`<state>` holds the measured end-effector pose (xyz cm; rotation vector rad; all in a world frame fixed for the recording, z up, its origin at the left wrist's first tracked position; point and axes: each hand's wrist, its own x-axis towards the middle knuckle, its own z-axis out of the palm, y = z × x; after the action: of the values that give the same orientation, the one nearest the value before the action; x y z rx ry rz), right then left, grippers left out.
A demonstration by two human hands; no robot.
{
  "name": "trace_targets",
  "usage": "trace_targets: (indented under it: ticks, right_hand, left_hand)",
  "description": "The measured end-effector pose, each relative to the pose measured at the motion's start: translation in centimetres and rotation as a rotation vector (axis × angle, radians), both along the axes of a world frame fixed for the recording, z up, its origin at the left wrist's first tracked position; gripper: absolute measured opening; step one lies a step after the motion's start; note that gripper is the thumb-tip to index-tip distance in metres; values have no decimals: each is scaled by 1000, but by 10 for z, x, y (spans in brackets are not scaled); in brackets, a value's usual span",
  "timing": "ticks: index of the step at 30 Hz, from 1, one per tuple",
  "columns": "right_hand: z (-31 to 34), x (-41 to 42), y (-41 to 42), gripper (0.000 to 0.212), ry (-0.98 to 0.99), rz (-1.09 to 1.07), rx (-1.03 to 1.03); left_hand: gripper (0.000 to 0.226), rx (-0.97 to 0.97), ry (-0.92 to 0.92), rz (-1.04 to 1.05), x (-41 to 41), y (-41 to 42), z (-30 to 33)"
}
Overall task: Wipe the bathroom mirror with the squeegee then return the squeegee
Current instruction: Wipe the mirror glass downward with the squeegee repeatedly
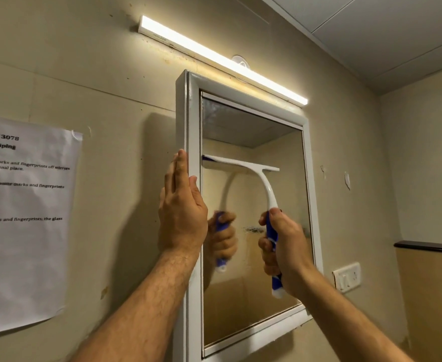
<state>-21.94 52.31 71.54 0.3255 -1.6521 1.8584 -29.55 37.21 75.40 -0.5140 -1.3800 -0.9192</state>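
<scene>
We've got the squeegee [251,178] on the glass of the bathroom mirror [272,142], w/ our right hand [280,246] wrapped tight round its blue-and-white handle, thumb up near where the blue grip meets the white neck. The blade bar sits roughly mid-height on the glass, about level, its long axis running from the mirror's left edge toward the right edge but stopping short of it. The handle's long axis runs the other way: down from the blade's middle, curving toward the lower right corner, where our hand is. So the blade points up and away from the hand, and the hand is below it.

Our left hand [180,210] lies flat on the white frame [192,121] at the mirror's left edge, fingers straight and together, holding nothing, prob. steadying the cabinet. It's nearer the blade's left end; the right hand does the work.

Glass near the top left corner looks cloudy, and there's a small smear of droplets just left of our right thumb, below the blade. We'd judge the wipe is partway through; a downward pull would drag the blade over that smear. Return of the squeegee isn't begun yet.

Around: a lit tube light [222,58] above the top edge, a printed sheet [29,218] taped to the wall at left, a switch plate [346,276] at right.
</scene>
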Motion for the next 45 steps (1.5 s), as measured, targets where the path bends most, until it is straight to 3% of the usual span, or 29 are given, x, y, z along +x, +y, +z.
trace_targets:
  ticks: [8,17,25,36,45]
  right_hand:
    - [84,-5,-5,37,88,-28,27]
    - [35,1,0,39,-15,-5,29]
    - [100,-5,-11,36,83,16,-8]
    - [-12,5,2,38,-36,17,51]
    - [31,2,-3,38,-16,64,20]
  left_hand:
    - [53,-10,-21,-3,-3,0,0]
    - [50,-4,5,0,1,0,-2]
    - [56,-21,-7,4,-4,0,-2]
    - [54,-9,-2,-31,-1,3,-5]
    - [50,8,-7,3,-1,0,-4]
